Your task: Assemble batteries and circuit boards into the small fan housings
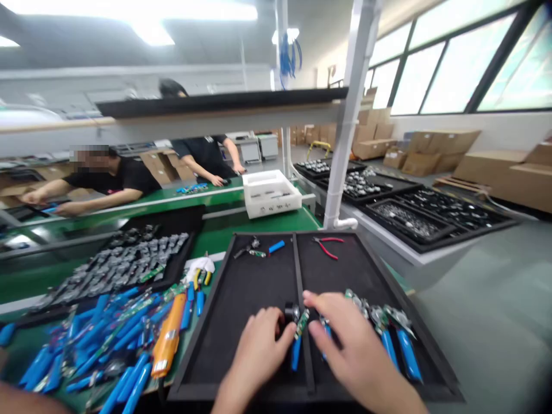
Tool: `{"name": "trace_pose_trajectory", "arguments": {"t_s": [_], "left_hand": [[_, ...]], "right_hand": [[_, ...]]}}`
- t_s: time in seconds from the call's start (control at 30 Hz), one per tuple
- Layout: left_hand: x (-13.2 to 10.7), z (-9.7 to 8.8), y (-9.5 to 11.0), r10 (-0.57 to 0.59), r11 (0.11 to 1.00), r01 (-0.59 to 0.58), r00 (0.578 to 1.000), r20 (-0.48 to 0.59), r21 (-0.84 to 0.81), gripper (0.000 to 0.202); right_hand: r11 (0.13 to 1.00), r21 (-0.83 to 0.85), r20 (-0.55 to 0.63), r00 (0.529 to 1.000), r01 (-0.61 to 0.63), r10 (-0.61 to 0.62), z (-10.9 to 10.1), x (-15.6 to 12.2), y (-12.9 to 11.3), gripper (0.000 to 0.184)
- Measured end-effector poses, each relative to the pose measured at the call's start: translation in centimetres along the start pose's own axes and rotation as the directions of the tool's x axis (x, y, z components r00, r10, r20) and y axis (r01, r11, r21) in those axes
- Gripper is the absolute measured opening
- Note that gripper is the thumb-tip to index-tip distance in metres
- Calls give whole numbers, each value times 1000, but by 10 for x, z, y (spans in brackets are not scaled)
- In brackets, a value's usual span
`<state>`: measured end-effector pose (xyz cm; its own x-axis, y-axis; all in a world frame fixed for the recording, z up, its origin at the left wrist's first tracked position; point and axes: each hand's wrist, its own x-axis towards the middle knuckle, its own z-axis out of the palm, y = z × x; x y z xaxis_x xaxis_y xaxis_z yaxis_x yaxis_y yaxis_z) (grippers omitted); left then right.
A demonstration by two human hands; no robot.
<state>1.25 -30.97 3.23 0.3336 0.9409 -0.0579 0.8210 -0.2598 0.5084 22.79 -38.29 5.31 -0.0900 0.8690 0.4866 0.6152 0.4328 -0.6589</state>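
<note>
My left hand (pixel 264 345) pinches a small assembly over the black tray (pixel 248 299): a green circuit board (pixel 302 324) with a round black-and-silver part (pixel 292 312) at its top and a blue cylindrical battery (pixel 295 352) hanging below. Just right of it, my right hand (pixel 349 339) has thumb and forefinger apart, pointing toward the board. Part of another blue battery (pixel 326 332) shows behind that hand's fingers. Several similar assemblies with blue batteries (pixel 407 353) lie to the right of my right hand, partly covered by it.
Red-handled pliers (pixel 330 246) and a loose blue battery (pixel 276 246) lie in the tray's far part. At left are an orange electric screwdriver (pixel 169 336), piled battery assemblies (pixel 99 333) and a foam box (pixel 271 195) farther off. Two co-workers (pixel 116 178) work across the bench.
</note>
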Motion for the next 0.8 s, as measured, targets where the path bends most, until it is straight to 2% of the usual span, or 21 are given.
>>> {"name": "trace_pose_trajectory", "arguments": {"t_s": [0.03,0.1,0.2,0.27,0.37,0.5,0.6,0.7,0.8], "left_hand": [[-11,12,4,-29,999,30,998,-53,14,26],[-23,27,7,-53,999,53,995,-81,0,25],[-30,32,2,-66,997,63,997,-49,-47,26],[-34,31,1,-73,996,72,997,-31,-54,29],[-39,31,6,-116,993,115,993,-24,-40,47],[-40,38,16,-167,985,166,986,-6,-47,39],[-37,47,10,-201,976,200,979,-11,-81,39],[-34,54,-7,-180,932,165,983,-18,-324,42],[-35,49,-20,-93,799,-16,984,-150,-601,40]], "right_hand": [[994,-85,70,996,69,-63,20,5,8,46],[947,-256,177,973,192,-150,55,10,25,54],[886,-374,199,957,273,-211,82,3,46,55],[861,-406,203,949,307,-243,84,-2,52,53],[836,-434,196,941,337,-277,77,-3,56,49],[834,-418,176,933,359,-314,73,2,57,48],[877,-356,135,946,324,-295,71,3,57,49],[944,-217,70,968,250,-240,71,2,53,49],[983,-14,-4,983,185,-185,75,5,43,48]]}}
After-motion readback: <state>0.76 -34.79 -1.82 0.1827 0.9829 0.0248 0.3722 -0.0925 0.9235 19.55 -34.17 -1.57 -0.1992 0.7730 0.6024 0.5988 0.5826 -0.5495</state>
